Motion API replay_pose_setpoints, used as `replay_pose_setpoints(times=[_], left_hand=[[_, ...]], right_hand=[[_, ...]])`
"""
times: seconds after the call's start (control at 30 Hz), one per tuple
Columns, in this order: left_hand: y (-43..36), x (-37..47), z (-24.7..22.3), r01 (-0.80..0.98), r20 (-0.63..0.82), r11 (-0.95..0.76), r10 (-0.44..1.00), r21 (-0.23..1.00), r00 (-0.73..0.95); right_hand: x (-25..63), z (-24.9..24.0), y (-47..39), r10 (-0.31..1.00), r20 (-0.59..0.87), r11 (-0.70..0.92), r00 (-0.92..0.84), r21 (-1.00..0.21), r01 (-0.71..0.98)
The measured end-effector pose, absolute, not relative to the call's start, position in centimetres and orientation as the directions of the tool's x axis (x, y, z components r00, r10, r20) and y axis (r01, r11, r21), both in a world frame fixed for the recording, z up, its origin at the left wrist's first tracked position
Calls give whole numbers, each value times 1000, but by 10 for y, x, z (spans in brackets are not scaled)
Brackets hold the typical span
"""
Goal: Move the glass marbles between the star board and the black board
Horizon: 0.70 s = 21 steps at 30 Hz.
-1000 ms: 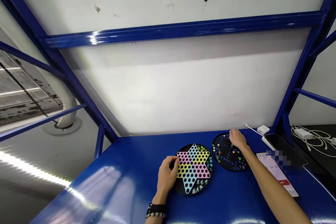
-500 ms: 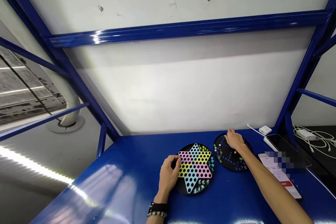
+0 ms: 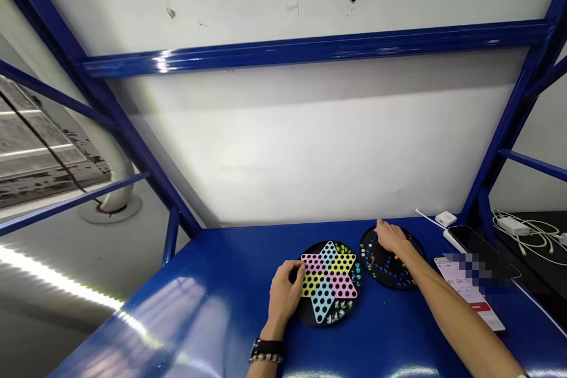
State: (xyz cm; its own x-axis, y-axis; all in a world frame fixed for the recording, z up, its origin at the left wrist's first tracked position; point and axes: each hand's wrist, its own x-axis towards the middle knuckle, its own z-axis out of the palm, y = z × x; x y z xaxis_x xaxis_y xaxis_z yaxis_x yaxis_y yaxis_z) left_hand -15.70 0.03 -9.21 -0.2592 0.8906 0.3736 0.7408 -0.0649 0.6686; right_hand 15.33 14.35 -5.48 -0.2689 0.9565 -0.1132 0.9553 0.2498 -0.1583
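A round black Chinese checkers board (image 3: 328,279) with a pink, yellow and light-blue star lies on the blue table, glass marbles around its rim. At its left side my left hand (image 3: 286,292) is closed, thumb and forefinger tips together over the star's left corner; whatever they pinch is hidden. To the right is a second round black tray (image 3: 390,271) with blue-rimmed holes and loose marbles. Over its far side reaches my right hand (image 3: 390,236), fingers closed together near the far-left edge. I cannot make out what those fingers hold.
A phone (image 3: 472,295) showing a timer lies right of my forearm, near a dark tablet-like device (image 3: 481,248). A white charger (image 3: 446,218) and cables sit at the back right. Blue metal frame bars (image 3: 310,52) cross before the white wall.
My right hand has shifted a little left along the far side of the second tray. My left hand stays in place by the star board. The view has moved slightly.
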Motion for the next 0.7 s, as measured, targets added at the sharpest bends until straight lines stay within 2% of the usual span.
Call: replay_pose_setpoints(times=[0.17,0.33,0.47,0.7], left_hand=[[1,-157,-94,738,371,-64,891,672,-261],[0,-159,-96,725,359,-61,895,686,-264],[0,-159,-96,723,366,-64,891,688,-268],[0,-159,-94,723,368,-68,891,687,-266]], right_hand=[[82,-40,128,876,-20,467,-481,-210,859],[5,-42,110,767,-13,629,-642,-190,754],[-16,-52,102,726,-17,677,-687,-158,719],[-25,-61,103,730,-1,677,-683,-130,724]])
